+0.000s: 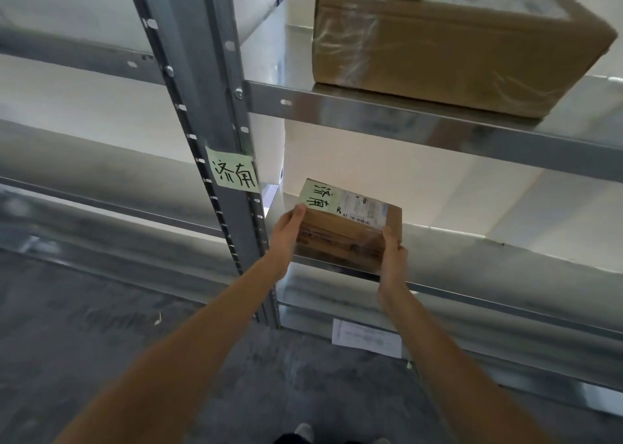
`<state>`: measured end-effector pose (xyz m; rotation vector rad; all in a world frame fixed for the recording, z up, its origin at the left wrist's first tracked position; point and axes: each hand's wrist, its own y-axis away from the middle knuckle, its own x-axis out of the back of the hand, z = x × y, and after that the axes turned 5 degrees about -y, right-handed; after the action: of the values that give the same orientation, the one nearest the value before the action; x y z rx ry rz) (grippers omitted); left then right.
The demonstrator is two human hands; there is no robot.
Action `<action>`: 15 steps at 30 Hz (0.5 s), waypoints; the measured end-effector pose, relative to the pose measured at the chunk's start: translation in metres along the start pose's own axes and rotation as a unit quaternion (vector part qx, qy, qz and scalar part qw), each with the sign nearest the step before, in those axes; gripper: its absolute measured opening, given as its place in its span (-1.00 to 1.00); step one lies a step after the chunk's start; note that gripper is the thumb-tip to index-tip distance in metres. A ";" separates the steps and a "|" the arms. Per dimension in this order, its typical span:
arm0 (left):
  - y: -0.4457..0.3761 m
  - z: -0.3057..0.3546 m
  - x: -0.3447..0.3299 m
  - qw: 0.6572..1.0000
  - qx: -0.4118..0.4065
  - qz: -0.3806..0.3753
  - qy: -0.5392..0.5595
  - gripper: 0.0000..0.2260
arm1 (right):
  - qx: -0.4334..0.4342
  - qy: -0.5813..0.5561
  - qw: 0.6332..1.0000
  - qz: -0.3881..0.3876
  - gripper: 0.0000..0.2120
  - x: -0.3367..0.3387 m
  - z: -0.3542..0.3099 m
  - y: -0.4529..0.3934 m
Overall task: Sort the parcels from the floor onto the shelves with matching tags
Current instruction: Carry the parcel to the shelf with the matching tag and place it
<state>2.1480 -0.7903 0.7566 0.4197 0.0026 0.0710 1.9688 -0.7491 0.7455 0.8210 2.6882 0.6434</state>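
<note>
Fingers of the left hand curled over the near left corner of the small parcel, thumb on its green tag, while the right hand gripped the near right corner. Its far end sat over the front lip of the lower shelf, beside the upright's matching tag. It looked light and stiff (plain taped cardboard, corners crisp), so a two-corner hold seemed sound; the taped faces might be slick. A bigger box rested on the upper shelf.
</note>
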 end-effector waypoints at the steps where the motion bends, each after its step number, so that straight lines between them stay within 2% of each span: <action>1: -0.003 -0.003 0.000 1.000 -0.005 0.005 -0.003 -0.60 | 0.001 0.020 1.000 -0.007 -0.41 0.001 0.001 -0.003; 5: -0.013 -0.011 -0.001 1.000 -0.003 0.029 -0.007 -0.55 | 0.016 0.075 0.996 -0.033 -0.40 0.006 0.007 -0.014; 10: -0.024 -0.022 -0.008 1.000 0.027 0.011 -0.004 -0.53 | 0.024 0.080 0.996 -0.027 -0.41 0.005 0.012 -0.028; 15: -0.034 -0.040 -0.012 0.999 0.033 0.030 0.011 -0.55 | 0.040 0.097 0.994 -0.028 -0.44 0.007 0.025 -0.038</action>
<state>2.1379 -0.8055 0.7062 0.4858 0.0140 0.1351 1.9545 -0.7648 0.7043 0.7346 2.9184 0.6351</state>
